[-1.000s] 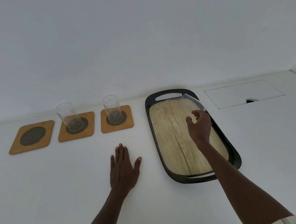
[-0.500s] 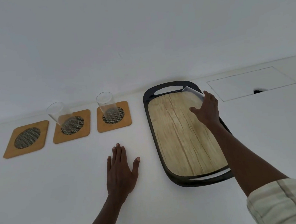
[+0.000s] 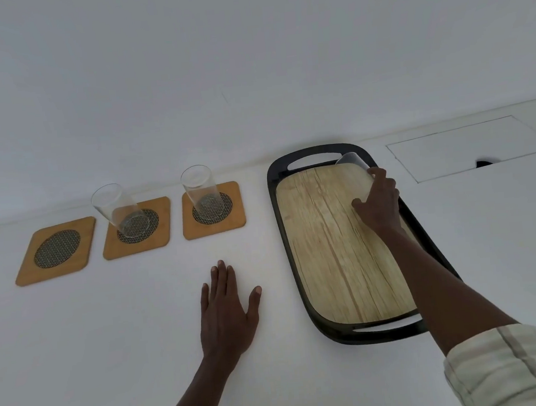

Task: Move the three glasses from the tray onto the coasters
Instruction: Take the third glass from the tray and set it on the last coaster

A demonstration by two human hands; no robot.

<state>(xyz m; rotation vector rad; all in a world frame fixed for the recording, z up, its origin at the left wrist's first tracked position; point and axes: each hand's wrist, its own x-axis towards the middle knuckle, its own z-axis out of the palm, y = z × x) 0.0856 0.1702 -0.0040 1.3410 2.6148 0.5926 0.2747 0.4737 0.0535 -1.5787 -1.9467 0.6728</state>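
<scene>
Three glasses stand in view: one (image 3: 120,209) on the middle coaster (image 3: 136,228), one (image 3: 201,191) on the right coaster (image 3: 213,210), and a third (image 3: 353,165) on the tray (image 3: 336,245) at its far end. Three wooden coasters lie in a row on the white tabletop (image 3: 109,332), the left coaster (image 3: 56,251) bare. One dark-rimmed tray. Two hands: the left hand (image 3: 226,311) and the right hand (image 3: 378,203). One rectangular hatch (image 3: 471,147) is set into the tabletop.
</scene>
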